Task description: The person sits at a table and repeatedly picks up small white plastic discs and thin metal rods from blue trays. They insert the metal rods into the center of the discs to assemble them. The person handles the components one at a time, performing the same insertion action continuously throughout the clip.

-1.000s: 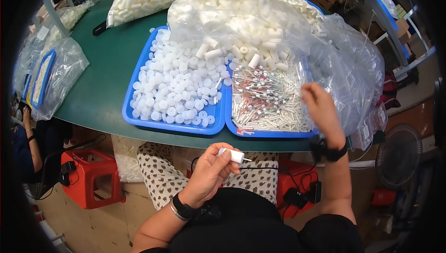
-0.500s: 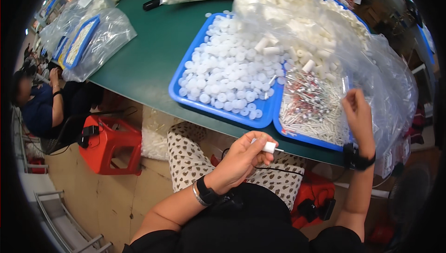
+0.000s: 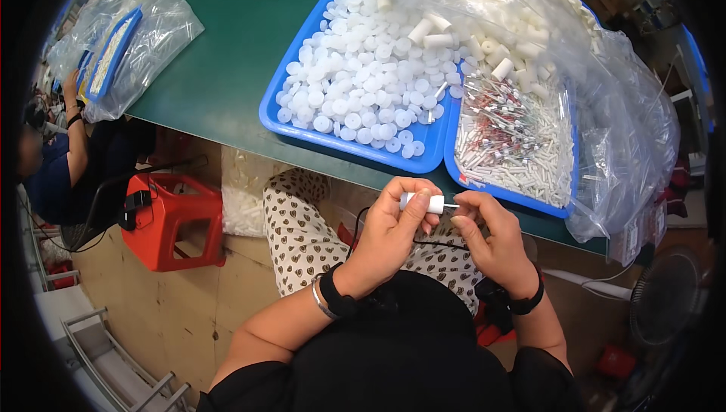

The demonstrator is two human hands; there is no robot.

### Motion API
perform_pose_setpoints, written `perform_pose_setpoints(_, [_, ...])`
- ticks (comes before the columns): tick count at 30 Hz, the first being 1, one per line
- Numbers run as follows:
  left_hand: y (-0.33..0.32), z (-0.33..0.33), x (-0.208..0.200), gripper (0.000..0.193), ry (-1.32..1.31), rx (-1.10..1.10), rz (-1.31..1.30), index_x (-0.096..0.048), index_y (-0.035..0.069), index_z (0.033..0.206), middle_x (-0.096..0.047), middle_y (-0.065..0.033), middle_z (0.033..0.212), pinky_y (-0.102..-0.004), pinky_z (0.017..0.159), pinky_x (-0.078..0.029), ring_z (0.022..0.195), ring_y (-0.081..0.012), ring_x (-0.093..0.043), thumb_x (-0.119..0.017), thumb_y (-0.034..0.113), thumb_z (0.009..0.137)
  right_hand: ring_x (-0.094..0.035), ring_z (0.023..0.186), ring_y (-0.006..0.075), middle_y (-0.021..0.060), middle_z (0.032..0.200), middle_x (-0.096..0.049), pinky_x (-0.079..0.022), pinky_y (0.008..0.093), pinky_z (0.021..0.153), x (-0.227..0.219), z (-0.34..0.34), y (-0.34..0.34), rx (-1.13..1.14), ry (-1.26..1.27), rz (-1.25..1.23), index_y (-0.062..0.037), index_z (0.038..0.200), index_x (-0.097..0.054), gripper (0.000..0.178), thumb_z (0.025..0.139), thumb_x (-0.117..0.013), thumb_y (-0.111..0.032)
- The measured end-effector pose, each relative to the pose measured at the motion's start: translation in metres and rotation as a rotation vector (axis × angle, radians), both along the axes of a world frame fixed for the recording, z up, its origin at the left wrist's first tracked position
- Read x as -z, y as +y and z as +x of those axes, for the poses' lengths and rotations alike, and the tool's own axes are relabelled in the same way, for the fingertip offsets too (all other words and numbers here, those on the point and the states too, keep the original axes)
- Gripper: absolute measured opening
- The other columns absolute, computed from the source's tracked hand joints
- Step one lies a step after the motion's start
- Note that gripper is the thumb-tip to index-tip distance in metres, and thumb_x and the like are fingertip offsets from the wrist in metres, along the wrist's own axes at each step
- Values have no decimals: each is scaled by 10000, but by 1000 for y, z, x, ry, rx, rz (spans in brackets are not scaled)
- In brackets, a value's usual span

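A: What do the hands hold?

B: The left hand (image 3: 389, 230) has its fingers closed around a small white tube (image 3: 423, 202), held level just below the edge of the green table (image 3: 219, 72). The right hand (image 3: 488, 242) pinches a thin pin (image 3: 451, 206) at the tube's right end, fingertips tight together.

A: And where is that against the trays?

B: Right below them, over the lap. The blue tray (image 3: 355, 151) on the left is full of round white caps (image 3: 363, 87). The second blue tray (image 3: 522, 193), touching it on the right, holds thin white sticks with red parts (image 3: 514, 136), partly under a clear plastic bag (image 3: 605, 109).

A: Anything else nearby?

B: A red stool (image 3: 170, 219) on the floor to the left, and another person's arm (image 3: 76, 136) at the left rim.
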State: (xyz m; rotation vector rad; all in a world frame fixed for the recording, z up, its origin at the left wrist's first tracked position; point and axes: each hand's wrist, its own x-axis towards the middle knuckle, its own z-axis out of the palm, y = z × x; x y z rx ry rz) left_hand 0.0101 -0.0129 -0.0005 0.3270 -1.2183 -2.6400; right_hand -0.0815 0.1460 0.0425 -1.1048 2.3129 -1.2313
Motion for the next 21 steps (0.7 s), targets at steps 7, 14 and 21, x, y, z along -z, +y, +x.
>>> perform_pose_setpoints(7, [2,0,4,167,-21,-74,-55,-534,36,1117,-599,-61,1097,-215,745,-481,833,-63,-557,-501,184,1048,-634,736,233,141,890,-614,-518,328,653,1,1,-2,-34,190,-33,32,1105,-584,263,871,-694,-20])
perform_pose_setpoints(14, [5,1,1,163,-22,-28,-159,-534,39,1132,-596,-66,1136,-211,752,-481,837,-59,-550,-504,173,1046,-635,721,265,147,887,-612,-521,341,631,0,1,-3,-56,243,-33,35,1103,-584,282,851,-706,-7])
perform_pose_setpoints(21, [11,0,13,137,71,-120,-623,-534,38,1104,-552,-57,1129,-223,799,-476,850,-74,-547,-475,149,1049,-644,722,296,168,898,-619,-505,358,617,10,4,-5,-6,166,-73,39,1084,-579,256,853,-685,7])
